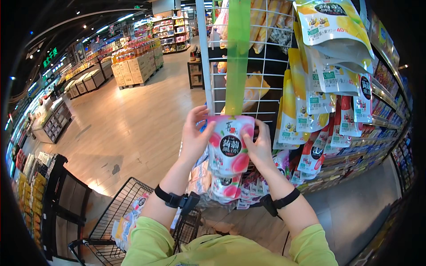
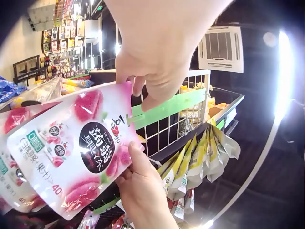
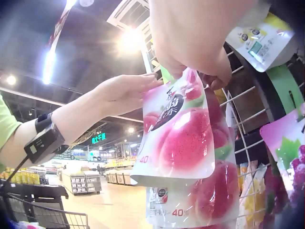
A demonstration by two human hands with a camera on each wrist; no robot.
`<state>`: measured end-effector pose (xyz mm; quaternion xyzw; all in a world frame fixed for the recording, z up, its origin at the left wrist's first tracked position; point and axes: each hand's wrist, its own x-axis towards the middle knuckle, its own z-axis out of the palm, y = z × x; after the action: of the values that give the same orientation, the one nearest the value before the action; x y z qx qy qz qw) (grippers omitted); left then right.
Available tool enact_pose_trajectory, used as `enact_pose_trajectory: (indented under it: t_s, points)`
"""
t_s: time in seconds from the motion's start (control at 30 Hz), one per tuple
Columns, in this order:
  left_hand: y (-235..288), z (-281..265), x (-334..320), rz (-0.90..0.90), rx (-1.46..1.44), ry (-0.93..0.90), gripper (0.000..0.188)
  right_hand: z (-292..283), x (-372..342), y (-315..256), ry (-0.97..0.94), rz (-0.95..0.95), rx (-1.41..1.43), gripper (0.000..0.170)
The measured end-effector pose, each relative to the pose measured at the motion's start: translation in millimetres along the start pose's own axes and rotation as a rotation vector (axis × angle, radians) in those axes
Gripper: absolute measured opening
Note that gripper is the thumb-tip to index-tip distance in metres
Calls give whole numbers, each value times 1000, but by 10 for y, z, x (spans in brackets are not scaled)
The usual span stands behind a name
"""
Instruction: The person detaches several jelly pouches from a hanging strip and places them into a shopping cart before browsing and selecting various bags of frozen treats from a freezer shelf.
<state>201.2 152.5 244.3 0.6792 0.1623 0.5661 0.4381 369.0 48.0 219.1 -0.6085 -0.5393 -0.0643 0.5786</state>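
A white pouch with pink peaches hangs at the lower end of a green strip, in front of similar pouches. My right hand pinches its upper right edge, thumb on the front and fingers behind; the right wrist view shows this hand above the pouch. At the upper left corner is my left hand, thumb by the edge and other fingers raised and extended. In the left wrist view the left hand is beside the pouch's top, its fingertips partly hidden.
A white wire rack stands behind the strip. Yellow pouches hang at the right, beside long shelves. A black shopping cart with packages is at lower left. Stacked boxes stand farther off on the wooden floor.
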Motion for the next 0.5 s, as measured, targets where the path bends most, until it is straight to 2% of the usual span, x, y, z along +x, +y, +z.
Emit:
enact_pose_trajectory:
  t_s: [0.03,0.1,0.13,0.17,0.2,0.23,0.27,0.33,0.37,0.43,0.5]
  points:
    - [-140,-22,-111,-8,7,-2,45,27,-37,50,17,23,23,47]
    - [-482,-74,-435,-138,-83,215,45,43,-208,95,-32,103,33,54]
    - [-587,-89,-598,-230,-84,124,50,87,-317,163,-20,187,90,55]
    - [-744,-87,-711,-242,-78,128,50,132,-424,234,-11,272,146,57]
    - [-922,-71,-833,-359,-87,106,52,180,-528,297,-52,324,186,65]
    - [-987,-35,-947,-478,-96,84,55,230,-609,345,-64,336,187,65]
    - [-1045,-3,-1068,-540,-176,-37,68,290,-668,383,-47,419,222,68]
    - [-938,101,-1188,-598,-239,-7,69,322,-714,327,-33,512,258,72]
    - [-884,129,-1211,-641,-306,17,70,318,-716,305,-73,525,454,70]
    - [-1090,29,-1258,-620,-263,6,70,272,-716,220,-143,544,847,68]
    - [-1104,-11,-1315,-617,-209,-70,69,230,-824,229,-134,616,818,68]
